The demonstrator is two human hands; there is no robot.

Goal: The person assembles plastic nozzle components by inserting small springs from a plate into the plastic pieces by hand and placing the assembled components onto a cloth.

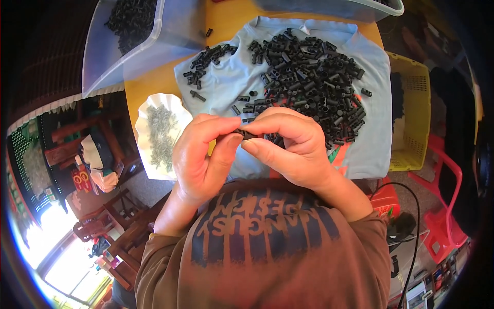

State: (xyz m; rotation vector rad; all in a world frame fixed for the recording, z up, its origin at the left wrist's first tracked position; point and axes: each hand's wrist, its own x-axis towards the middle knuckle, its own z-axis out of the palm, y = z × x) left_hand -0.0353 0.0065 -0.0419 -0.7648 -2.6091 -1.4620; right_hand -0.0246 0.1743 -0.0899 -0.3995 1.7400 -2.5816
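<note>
Between their fingertips, my left hand (pixel 203 152) and my right hand (pixel 290 141) pinch a small black plastic part (pixel 244 134) together. Both hands are closed, and the fingers cover most of the part. Just beyond them a large heap of black cylindrical plastic parts (pixel 309 77) lies on a light blue cloth (pixel 378 103). A smaller group of black parts (pixel 211 59) sits at the cloth's far left. Beside my left hand stands a white fluted dish (pixel 177 105) holding a pile of small, thin metallic-looking pieces (pixel 161 134).
A clear plastic bin (pixel 175 36) with many black parts stands at the back left. Another clear bin (pixel 329 7) is at the far edge. The yellow tabletop (pixel 136 72) shows beside the cloth. To the right are a yellow crate (pixel 414 113) and a red plastic chair (pixel 445 232).
</note>
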